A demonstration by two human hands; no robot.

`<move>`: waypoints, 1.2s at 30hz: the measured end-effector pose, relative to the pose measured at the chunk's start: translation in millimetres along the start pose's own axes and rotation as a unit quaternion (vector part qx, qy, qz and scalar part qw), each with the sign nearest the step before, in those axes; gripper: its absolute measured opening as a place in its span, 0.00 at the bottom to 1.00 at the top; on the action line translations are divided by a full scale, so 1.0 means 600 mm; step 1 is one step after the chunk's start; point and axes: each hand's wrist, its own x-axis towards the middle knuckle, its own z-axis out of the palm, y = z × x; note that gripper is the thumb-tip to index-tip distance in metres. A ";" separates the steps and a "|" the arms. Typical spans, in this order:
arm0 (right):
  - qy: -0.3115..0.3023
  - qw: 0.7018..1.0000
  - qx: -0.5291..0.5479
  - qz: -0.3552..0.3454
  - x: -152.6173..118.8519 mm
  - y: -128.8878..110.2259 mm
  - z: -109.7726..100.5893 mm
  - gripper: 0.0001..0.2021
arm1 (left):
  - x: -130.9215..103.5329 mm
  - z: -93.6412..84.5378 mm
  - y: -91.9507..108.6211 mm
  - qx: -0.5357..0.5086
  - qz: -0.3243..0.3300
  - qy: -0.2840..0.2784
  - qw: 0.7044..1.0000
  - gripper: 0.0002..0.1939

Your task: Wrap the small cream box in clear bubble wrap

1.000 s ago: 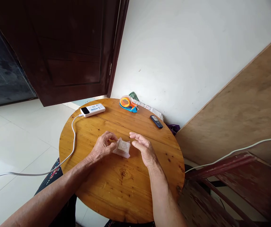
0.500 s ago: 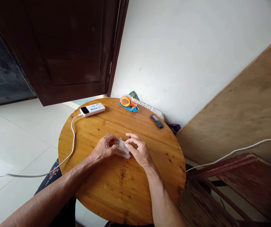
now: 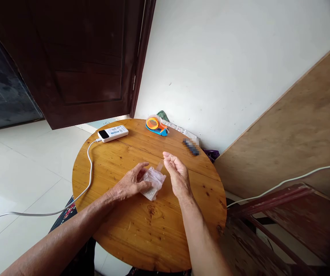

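Observation:
A small packet in crinkled, whitish see-through wrap [image 3: 154, 183] lies near the middle of the round wooden table [image 3: 119, 226]. My left hand [image 3: 131, 181] grips its left side, thumb on top and fingers behind. A short clear strip [image 3: 160, 165] rises from the packet's far edge toward my right hand [image 3: 178, 174]. The thumb and fingertips of my right hand are pinched together at the strip's upper end, just right of and beyond the packet.
A white device [image 3: 113, 133] with a plugged-in white cable [image 3: 90, 165] is at the back left. Behind the packet stands an orange and blue tape dispenser [image 3: 156, 125]. A blurred dark object [image 3: 191, 147] lies at the back right, near the wall.
My right hand has moved right and away from the packet, with a clear strip now between them. The packet's wrap looks more spread and shows more of its surface.

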 end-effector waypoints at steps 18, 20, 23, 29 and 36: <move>0.064 0.972 -0.228 0.003 0.028 -0.037 0.003 0.17 | 0.015 0.009 -0.005 -0.152 -0.082 0.080 0.982 0.30; -0.022 0.941 -0.339 -0.011 -0.009 -0.063 0.015 0.19 | 0.013 0.010 -0.003 -0.144 -0.076 0.086 0.983 0.30; -0.057 0.865 -0.499 -0.004 -0.043 -0.082 0.042 0.17 | 0.011 0.012 0.002 -0.140 -0.076 0.098 0.982 0.30; -0.022 0.836 -0.546 0.047 -0.031 -0.052 0.018 0.09 | 0.013 0.008 0.006 -0.161 -0.065 0.131 0.976 0.32; 0.002 0.867 -0.490 0.087 -0.010 -0.032 -0.032 0.11 | 0.009 -0.011 0.015 0.064 0.009 0.223 0.973 0.37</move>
